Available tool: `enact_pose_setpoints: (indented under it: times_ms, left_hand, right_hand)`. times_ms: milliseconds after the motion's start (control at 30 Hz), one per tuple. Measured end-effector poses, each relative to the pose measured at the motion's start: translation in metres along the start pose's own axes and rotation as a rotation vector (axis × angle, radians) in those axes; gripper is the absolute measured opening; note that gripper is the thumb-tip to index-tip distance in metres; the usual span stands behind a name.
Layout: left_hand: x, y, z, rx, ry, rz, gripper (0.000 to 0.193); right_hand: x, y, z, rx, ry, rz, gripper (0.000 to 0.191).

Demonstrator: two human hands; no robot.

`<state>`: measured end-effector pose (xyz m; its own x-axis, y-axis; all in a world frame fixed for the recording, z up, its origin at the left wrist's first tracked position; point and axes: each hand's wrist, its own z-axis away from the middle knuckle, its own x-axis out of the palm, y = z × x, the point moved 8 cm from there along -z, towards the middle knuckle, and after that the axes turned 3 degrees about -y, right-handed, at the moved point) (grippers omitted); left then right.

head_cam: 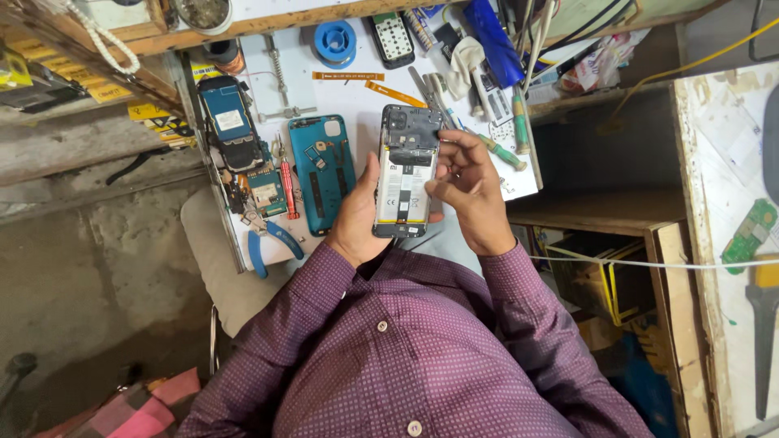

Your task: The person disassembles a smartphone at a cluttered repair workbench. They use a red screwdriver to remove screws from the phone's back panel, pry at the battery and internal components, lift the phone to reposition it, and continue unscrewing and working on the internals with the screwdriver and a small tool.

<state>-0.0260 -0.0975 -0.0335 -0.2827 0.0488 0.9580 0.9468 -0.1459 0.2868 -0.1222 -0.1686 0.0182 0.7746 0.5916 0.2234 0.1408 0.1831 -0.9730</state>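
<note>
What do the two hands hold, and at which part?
The left hand holds the opened phone by its lower left edge; the right hand has its fingers on its right edge.

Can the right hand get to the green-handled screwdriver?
Probably yes. The right hand rests on the opened phone, and the green-handled screwdriver lies on the white work mat just beside it, with nothing between them. It would have to leave the phone first.

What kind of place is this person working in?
Most likely a small phone repair bench. Both hands hold an opened phone with its battery showing; a teal back cover, blue-handled pliers and a screwdriver lie about.
</note>
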Motion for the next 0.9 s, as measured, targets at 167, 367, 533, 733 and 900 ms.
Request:
enact_pose_setpoints:
  times_ms: [167, 367, 533, 733, 900]
  left_hand:
    - [-0.012, -0.009, 0.002, -0.007, 0.060, -0.012, 0.072]
    - [-0.018, -0.018, 0.001, -0.036, 0.108, -0.006, 0.073]
    - [-0.017, -0.017, 0.002, -0.024, 0.102, -0.025, 0.072]
    - [-0.018, -0.019, 0.005, -0.016, 0.101, -0.001, 0.072]
    - [-0.022, -0.019, 0.008, -0.024, 0.134, -0.039, 0.074]
  right_hand:
    - [-0.006, 0.014, 0.001, 0.032, 0.069, -0.058, 0.052]
    - [-0.015, 0.021, 0.002, -0.001, 0.158, 0.024, 0.039]
    - [-0.007, -0.008, 0.001, -0.251, 0.140, 0.469, 0.025]
    - [0.014, -0.038, 0.007, -0.560, 0.070, 0.995, 0.017]
    - [-0.006, -0.027, -0.003, -0.405, 0.119, 0.724, 0.007]
